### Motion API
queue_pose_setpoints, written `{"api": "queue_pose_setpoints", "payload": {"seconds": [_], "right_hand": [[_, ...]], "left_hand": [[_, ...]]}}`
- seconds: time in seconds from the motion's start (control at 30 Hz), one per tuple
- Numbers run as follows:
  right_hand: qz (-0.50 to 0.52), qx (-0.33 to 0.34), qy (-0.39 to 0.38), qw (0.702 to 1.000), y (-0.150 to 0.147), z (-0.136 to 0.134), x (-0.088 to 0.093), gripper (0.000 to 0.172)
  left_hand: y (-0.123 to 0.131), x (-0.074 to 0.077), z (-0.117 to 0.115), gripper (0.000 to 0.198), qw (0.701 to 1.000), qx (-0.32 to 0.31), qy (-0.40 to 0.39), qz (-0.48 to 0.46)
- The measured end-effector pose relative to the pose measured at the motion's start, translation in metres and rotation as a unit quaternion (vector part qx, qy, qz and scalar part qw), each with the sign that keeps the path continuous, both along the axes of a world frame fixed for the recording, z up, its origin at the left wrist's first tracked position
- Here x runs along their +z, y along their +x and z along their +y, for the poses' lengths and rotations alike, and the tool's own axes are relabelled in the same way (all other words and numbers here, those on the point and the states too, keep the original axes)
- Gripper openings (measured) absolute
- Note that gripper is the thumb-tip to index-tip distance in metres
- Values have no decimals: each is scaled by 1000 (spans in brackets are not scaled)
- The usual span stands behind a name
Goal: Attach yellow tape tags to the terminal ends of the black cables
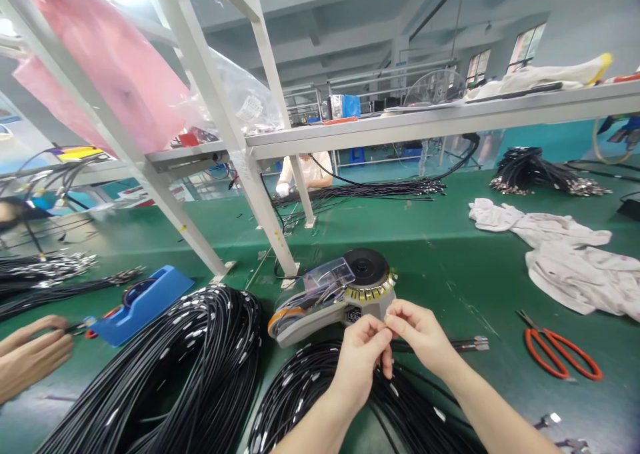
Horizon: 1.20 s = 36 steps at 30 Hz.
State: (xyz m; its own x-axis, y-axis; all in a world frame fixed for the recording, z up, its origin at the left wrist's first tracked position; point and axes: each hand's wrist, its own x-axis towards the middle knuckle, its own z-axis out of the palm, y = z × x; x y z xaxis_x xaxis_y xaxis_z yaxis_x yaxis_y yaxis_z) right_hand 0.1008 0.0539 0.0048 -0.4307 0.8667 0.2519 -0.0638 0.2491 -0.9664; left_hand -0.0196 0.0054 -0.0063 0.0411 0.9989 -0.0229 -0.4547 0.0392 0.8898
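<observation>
My left hand [361,361] and my right hand [419,337] meet in front of me, fingers pinched together on a thin black cable [453,345] whose metal connector end sticks out to the right. A small piece of tape seems pinched between the fingertips, too small to be sure. Just beyond the hands stands a grey automatic tape dispenser [334,294] with a clear cover. Beneath my wrists lies a bundle of black cables [310,394].
A bigger coil of black cables [190,367] lies at left beside a blue tape dispenser [143,304]. Another person's hand [30,354] works at far left. Orange scissors [560,351] and white cloths [575,261] lie right. White rack legs [260,207] stand behind.
</observation>
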Motion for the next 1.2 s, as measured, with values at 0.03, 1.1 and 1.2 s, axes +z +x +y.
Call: {"api": "queue_pose_setpoints", "payload": {"seconds": [0.03,1.1,1.2], "right_hand": [[-9,1,13,1000,0,0,1,21],[-209,-265,45,940,161,45,-76,20],[-189,-283,45,939,162,45,-80,22]], "left_hand": [[-1,-1,1,20,1000,-6,-6,-17],[72,-35,20,16,731,-194,245,606],[98,-54,46,11,740,-160,247,605]]}}
